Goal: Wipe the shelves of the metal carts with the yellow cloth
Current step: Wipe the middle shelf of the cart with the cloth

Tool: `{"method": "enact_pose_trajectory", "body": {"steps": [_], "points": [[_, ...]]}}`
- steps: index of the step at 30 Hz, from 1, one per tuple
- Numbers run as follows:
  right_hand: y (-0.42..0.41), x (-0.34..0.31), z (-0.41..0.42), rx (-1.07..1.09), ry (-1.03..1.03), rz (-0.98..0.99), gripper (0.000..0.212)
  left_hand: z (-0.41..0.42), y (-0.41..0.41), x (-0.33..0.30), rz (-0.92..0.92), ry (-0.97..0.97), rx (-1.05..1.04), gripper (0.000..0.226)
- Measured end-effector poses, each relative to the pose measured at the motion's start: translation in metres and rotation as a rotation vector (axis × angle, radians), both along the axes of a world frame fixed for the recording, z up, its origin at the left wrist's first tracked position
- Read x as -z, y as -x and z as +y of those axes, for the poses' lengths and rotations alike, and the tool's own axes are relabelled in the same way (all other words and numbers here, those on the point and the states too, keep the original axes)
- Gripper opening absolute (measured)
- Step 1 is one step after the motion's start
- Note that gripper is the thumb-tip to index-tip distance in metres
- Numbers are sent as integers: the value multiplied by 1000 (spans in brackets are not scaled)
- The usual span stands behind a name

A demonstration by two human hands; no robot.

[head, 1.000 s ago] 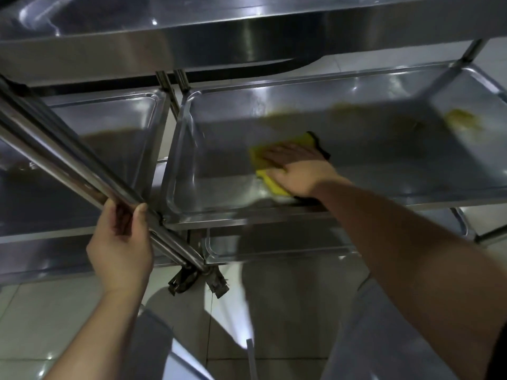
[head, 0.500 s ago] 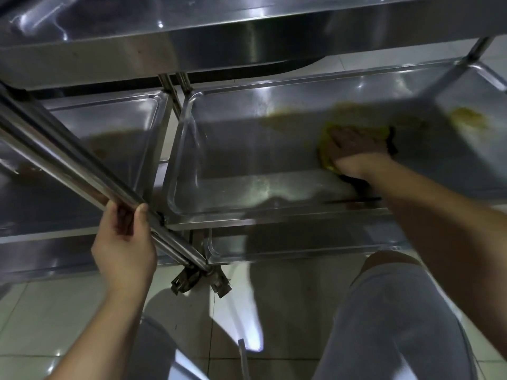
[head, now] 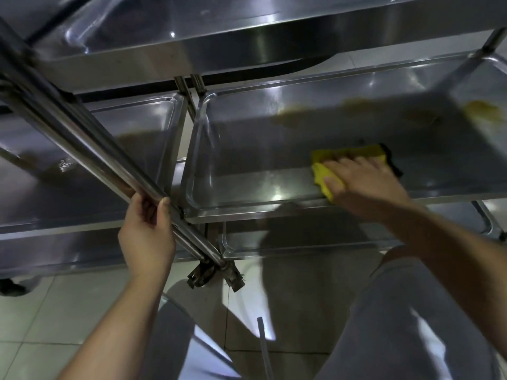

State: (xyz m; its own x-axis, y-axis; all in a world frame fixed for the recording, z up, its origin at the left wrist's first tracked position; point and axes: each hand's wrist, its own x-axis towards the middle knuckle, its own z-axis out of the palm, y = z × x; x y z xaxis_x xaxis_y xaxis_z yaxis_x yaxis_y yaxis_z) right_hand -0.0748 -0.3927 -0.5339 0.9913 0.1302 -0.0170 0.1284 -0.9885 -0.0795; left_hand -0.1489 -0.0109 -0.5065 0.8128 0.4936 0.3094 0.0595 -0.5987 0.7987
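The right hand [head: 365, 179] is pressing the yellow cloth [head: 345, 160] flat against the middle shelf [head: 260, 149] of the right-hand metal cart, just right of the frame's centre. A second ago the cloth was sitting further left on this shelf. Half a second ago it had swept up and back into the shaded far part. Now it is back near the front lip, so the person is working the shelf in looping strokes. The fingers are lying straight across the cloth with the thumb beside it: this grip is spread and pushing down, not clenched.

The left hand [head: 145, 231] is staying where it has been, its grip wrapped round the slanting steel post [head: 115, 165] at the lower left of centre, steadying the cart.

Brownish-yellow smears [head: 307, 116] are still showing along the back of the shelf, with another blotch [head: 482, 111] at the upper right of the frame. The wiping there looks unfinished, and later strokes will probably need to reach deeper and further right. The neighbouring cart's shelf [head: 137, 127], at the left, is also carrying a dull patch.

No brand, label or writing is readable anywhere on the carts, the cloth or the tiled floor [head: 55, 311].
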Motion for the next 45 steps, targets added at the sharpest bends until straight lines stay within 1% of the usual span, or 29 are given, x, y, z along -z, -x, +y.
{"method": "enact_pose_trajectory", "body": {"steps": [3,5,10,12,13,15,17,19,23,25,27,30,32,34,36,37,39,41,45], "points": [[0,-4,-59,71,23,51,76,-1,2,-3,18,-7,-1,35],[-2,-6,-83,119,20,54,76,-1,3,-5,33,-20,-1,35],[-5,-4,-92,153,0,33,73,3,8,-2,84,-92,22,33],[-4,-4,-92,155,-8,32,70,6,20,8,122,-59,15,37],[-4,-2,-92,154,-5,27,67,5,26,15,131,-29,5,34],[-5,-1,-93,152,-1,18,61,-7,39,28,157,13,25,21],[-6,-1,-93,154,-6,19,60,-36,46,37,216,12,151,20],[-5,-1,-93,155,-16,24,60,-72,44,36,229,-68,339,22],[-5,0,-94,143,-33,-3,59,-136,8,26,54,-309,650,12],[-3,2,-95,140,-24,-26,58,-165,-15,24,6,-432,724,16],[-3,3,-97,144,-30,-34,58,-195,-32,22,3,-507,724,22],[-1,7,-97,129,-28,-38,62,-226,-55,26,31,-567,668,27],[-2,8,-98,129,-38,-45,60,-237,-70,31,102,-580,622,31],[-3,8,-96,142,-46,-36,56,-242,-81,34,183,-595,576,39],[-4,8,-94,110,-60,-11,55,-246,-85,38,217,-621,548,43],[-3,10,-92,65,-56,-32,54,-248,-87,41,222,-646,543,45],[4,17,-87,-27,-49,-189,55,-249,-90,45,247,-698,557,48],[5,22,-91,-70,-76,-321,53,-248,-93,46,269,-727,590,51],[4,21,-126,-83,-76,-360,41,-247,-92,45,284,-757,608,53]]}}
